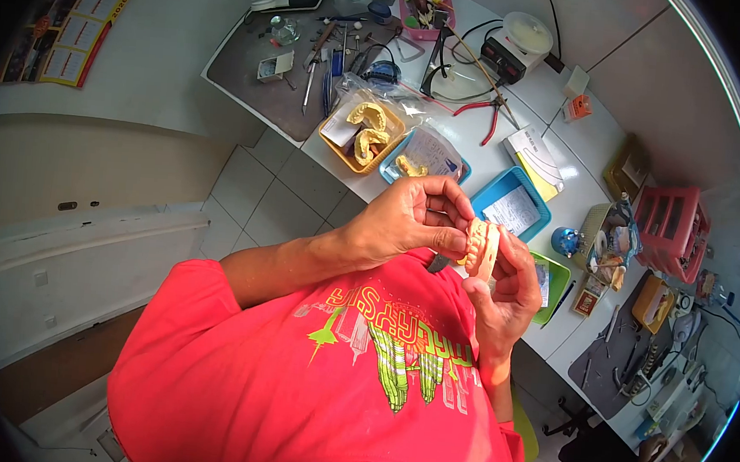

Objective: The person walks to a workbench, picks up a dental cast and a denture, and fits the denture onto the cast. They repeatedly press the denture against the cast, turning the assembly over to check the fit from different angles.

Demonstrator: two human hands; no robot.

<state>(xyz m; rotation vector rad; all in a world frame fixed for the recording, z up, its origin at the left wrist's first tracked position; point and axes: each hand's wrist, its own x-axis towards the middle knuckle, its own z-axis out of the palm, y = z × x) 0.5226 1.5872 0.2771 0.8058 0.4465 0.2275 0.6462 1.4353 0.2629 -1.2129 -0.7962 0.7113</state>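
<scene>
A cream-coloured dental cast [477,249], with its row of teeth facing left, is held up in front of my chest. My right hand [508,288] grips it from the right, thumb below and fingers behind its base. From the left, my left hand [414,217] is closed, its thumb and curled fingertips touching the toothed side. Whatever may lie between those fingertips is hidden. Just beyond my hands stands a blue tray [544,216] with a written paper slip inside. A second blue tray [386,170] holds a bagged paper and a yellowish cast piece [406,167].
An orange tray [325,133] holds yellow dental casts [368,115]. A green tray [560,287] sits right of my right hand. Red-handled pliers [491,124], hand tools and a small jar [284,31] lie farther back. A pink drawer unit [675,231] stands at right.
</scene>
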